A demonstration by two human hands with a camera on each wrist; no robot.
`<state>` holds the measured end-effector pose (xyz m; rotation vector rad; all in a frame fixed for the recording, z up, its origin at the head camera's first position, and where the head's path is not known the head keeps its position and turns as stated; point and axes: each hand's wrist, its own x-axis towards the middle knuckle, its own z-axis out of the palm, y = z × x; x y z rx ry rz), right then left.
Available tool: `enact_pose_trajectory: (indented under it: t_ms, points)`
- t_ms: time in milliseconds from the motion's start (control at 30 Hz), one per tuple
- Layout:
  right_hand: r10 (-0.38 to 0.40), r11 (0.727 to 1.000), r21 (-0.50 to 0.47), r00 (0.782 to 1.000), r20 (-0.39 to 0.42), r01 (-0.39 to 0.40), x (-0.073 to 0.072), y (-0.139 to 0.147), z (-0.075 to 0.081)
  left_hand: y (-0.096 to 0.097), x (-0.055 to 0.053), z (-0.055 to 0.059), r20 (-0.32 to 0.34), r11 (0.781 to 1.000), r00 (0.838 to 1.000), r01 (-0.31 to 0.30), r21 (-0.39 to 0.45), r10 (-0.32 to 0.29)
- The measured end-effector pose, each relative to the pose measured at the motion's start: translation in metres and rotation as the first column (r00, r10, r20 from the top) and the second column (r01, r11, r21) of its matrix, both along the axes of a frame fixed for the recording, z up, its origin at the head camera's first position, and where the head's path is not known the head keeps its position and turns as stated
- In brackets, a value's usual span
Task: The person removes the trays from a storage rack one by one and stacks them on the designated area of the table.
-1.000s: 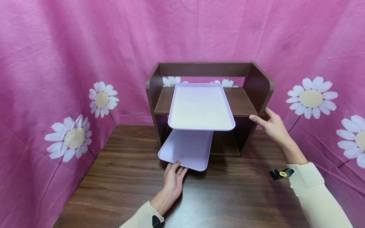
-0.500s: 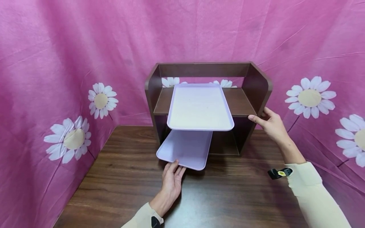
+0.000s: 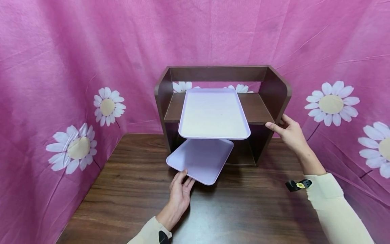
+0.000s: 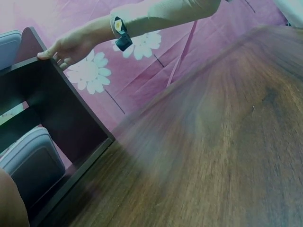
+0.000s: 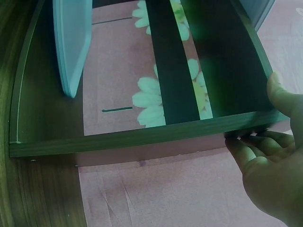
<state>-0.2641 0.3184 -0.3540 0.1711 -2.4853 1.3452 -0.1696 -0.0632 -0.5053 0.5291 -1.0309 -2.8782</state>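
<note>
The left hand [image 3: 179, 195] is pinching the near edge of a shallow lavender rectangular tray [image 3: 201, 161], thumb above and fingers beneath; this tray is sticking out askew at the front of the lower compartment of a dark-brown wooden shelf unit [image 3: 254, 106]. The right hand [image 3: 292, 135] is gripping the shelf unit's right side, fingers curling behind. A second lavender tray [image 3: 214, 115] is overhanging the shelf unit's upper level. A wood-grain bench [image 3: 137, 176] is supporting the shelf unit.
</note>
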Motion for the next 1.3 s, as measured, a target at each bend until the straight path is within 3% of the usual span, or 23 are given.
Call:
enact_pose_trajectory:
  t_ms: [500,1300]
  points:
    - [0.006,1.0,0.002,1.0,0.017,-0.006,-0.001,0.003,-0.001,-0.007,-0.001,-0.002,-0.001,0.999,0.999,0.038,-0.015,-0.038]
    - [0.001,1.0,0.005,1.0,0.031,-0.001,0.003,-0.001,0.001,-0.033,-0.018,0.001,-0.061,0.984,0.986,0.147,-0.098,-0.153]
